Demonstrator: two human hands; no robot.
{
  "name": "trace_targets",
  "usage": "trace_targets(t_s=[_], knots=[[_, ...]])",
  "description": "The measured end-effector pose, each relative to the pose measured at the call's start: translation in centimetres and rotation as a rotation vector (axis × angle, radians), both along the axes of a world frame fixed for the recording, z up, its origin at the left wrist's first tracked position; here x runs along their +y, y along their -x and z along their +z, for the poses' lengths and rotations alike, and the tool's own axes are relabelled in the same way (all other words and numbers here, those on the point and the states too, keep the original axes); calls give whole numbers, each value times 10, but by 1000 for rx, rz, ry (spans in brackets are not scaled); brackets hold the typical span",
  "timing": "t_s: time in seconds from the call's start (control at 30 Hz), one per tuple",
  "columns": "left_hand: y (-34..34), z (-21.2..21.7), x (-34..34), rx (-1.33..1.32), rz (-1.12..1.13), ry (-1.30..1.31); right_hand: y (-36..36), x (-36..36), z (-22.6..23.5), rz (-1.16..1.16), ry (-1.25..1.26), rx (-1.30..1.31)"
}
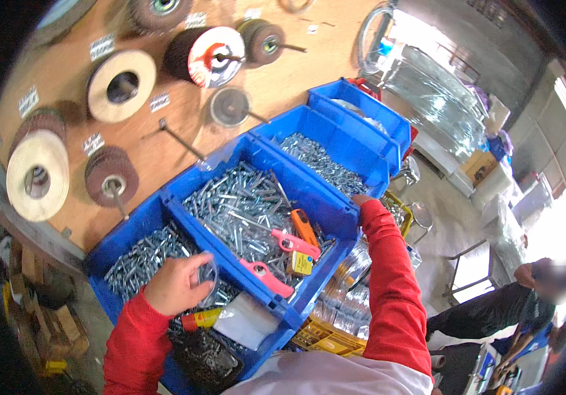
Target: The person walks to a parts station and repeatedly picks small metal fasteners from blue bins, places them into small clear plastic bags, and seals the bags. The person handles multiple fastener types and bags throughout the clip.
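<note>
My left hand [176, 284] hovers over the nearest blue bin [119, 243], which is full of silver screws. Its fingers are closed on a small clear plastic bag [210, 275]. My right arm, in a red sleeve, reaches across to the far right corner of the middle blue bin [335, 209]. Of my right hand [361, 197] only a sliver shows at that rim; the fingers are hidden behind it. The middle bin holds silver bolts, two pink-handled tools [266, 275], an orange-handled tool [304, 227] and a small yellow box [301, 263].
Two more blue bins [362, 141] of screws stand farther back. A yellow and red object [197, 320], a clear packet [248, 320] and a bag of dark screws [205, 359] lie in the near bin. Abrasive wheels [121, 84] hang on the wooden board. A person [493, 309] crouches at right.
</note>
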State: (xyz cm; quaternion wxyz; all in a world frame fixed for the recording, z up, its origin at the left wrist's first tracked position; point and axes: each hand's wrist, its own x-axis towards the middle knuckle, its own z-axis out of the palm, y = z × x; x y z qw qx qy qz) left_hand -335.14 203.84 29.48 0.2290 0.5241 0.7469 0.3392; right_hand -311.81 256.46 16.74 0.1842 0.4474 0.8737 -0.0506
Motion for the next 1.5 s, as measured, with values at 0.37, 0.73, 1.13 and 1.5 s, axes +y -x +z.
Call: trace_targets(t_s=[0.37,0.73,1.13,1.5], knots=[[0,3,-2,-6,-10,34,-15,-7,5,-20,-28,21],[-2,6,-4,10,-37,3,-23,-23,27,21,18,11],[7,-22,-4,167,-96,-128,-41,77,-21,372,203,97],[7,-17,-7,192,-152,-110,-39,16,22,196,106,199]])
